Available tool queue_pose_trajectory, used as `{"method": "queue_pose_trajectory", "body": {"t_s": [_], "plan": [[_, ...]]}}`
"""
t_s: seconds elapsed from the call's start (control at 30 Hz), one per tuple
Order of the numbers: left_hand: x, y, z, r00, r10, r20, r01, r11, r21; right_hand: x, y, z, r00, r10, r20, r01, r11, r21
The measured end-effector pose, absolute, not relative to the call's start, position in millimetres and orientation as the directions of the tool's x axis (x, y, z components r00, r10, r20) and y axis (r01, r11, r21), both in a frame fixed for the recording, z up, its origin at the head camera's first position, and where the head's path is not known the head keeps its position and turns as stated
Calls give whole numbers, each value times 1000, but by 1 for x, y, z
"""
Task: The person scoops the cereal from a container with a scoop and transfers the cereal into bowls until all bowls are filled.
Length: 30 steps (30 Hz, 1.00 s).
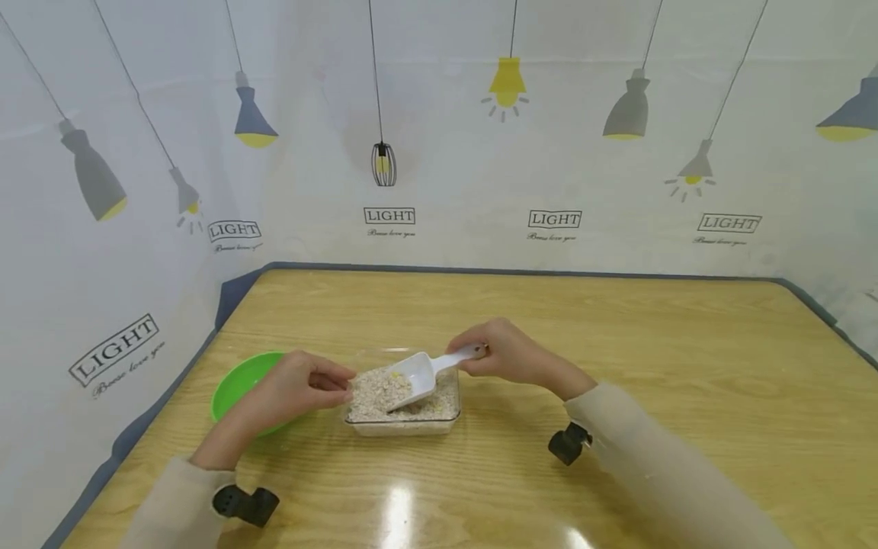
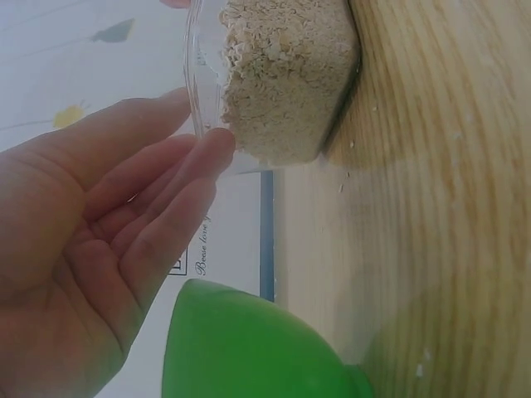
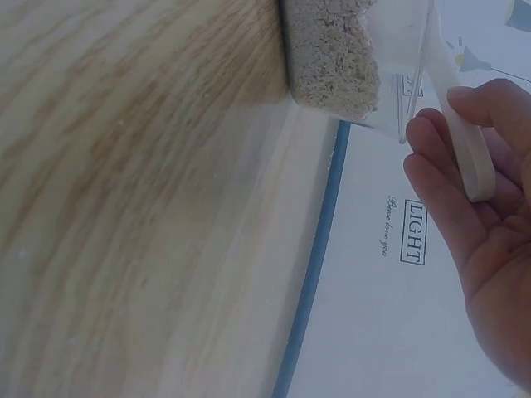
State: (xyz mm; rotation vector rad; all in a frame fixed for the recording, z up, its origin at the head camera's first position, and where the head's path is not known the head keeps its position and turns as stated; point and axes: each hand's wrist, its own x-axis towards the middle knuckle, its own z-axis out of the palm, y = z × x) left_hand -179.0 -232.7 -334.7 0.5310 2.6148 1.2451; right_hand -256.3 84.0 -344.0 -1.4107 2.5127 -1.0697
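A clear rectangular container of rolled oats stands on the table. My right hand grips the handle of a white scoop, thumb on one side and fingers on the other. The tilted scoop's front edge lies in the oats, with some flakes inside it. In the right wrist view the handle runs between thumb and fingers. My left hand holds the container's left end, thumb and fingertips at the rim in the left wrist view. Beside that hand sits a green bowl, partly hidden by it.
The wooden table has a dark blue edge at the back. A white curtain printed with lamps hangs behind and along the left. A few loose flakes lie on the table near the container.
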Motion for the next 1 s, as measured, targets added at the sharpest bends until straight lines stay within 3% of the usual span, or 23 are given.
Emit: {"method": "queue_pose_trajectory", "body": {"t_s": [1.0], "plan": [[-177, -247, -331, -915, 402, 20, 279, 598, 751, -257, 93, -337, -665, -679, 309, -656, 335, -676]]}}
